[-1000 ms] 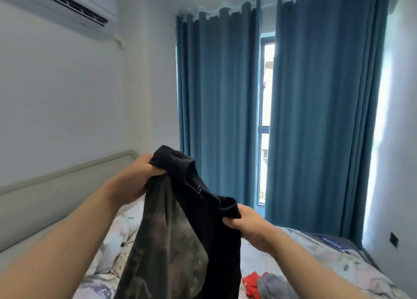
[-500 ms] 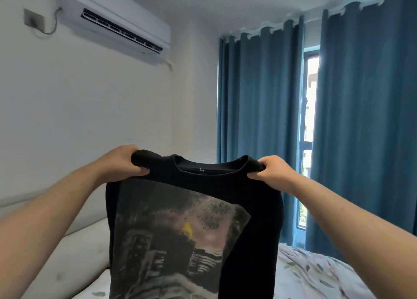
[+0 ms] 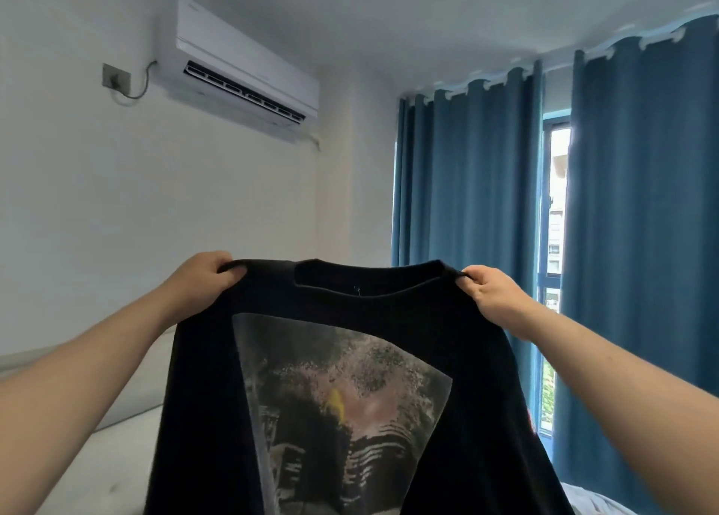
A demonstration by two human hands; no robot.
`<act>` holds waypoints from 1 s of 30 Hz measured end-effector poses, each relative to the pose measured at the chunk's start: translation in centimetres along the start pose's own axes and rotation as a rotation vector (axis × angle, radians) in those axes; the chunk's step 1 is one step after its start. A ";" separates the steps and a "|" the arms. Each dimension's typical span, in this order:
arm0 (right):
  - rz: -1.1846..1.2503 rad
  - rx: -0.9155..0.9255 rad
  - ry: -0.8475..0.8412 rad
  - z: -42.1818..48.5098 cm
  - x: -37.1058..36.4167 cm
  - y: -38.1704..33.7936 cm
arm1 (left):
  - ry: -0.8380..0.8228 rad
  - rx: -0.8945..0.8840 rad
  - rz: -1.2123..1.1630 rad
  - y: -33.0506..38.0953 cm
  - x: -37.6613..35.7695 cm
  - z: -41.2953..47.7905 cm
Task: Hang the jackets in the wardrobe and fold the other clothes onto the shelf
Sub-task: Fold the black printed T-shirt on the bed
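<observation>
A black T-shirt (image 3: 210, 378) with a grey printed picture on its front hangs spread out in front of me, collar up. My left hand (image 3: 198, 281) grips its left shoulder seam and my right hand (image 3: 492, 295) grips its right shoulder seam, both held up at about the same height. The shirt hangs straight down and its lower part runs out of the frame. No wardrobe, shelf or jacket is in view.
A padded grey headboard (image 3: 128, 394) runs along the white wall at the lower left. An air conditioner (image 3: 241, 75) is mounted high on that wall. Blue curtains (image 3: 467, 172) cover the window on the right. A corner of patterned bedding (image 3: 591, 501) shows at the lower right.
The bunched shirt has been pulled apart and lifted by both shoulders until it hangs flat. My view has tilted up and left, away from the bed.
</observation>
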State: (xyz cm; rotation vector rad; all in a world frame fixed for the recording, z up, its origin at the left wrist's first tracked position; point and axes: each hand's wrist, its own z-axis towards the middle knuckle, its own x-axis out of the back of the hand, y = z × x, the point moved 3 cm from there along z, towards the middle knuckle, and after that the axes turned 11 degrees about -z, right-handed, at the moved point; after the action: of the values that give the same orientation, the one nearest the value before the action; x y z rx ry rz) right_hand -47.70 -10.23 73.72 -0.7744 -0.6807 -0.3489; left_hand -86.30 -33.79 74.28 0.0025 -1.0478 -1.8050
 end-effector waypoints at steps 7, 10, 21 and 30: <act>-0.162 0.042 0.240 -0.4 -0.2 1.6 | 0.037 -0.017 0.154 1.0 0.4 -1.9; -0.092 0.068 0.221 -0.4 -0.3 1.4 | 0.038 0.036 0.171 0.6 0.6 -3.0; 0.114 0.148 -0.033 1.3 -4.0 1.4 | 0.167 0.237 0.077 -1.3 2.0 -6.8; -0.058 0.069 -0.029 3.2 -9.8 4.3 | -0.037 0.390 -0.020 -4.7 -0.2 -8.8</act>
State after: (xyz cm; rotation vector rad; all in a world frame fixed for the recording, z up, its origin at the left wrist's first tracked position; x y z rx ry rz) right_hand -54.03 -4.57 66.52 -0.6960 -0.7400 -0.3660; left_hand -85.86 -38.81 65.62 0.2174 -1.4156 -1.5965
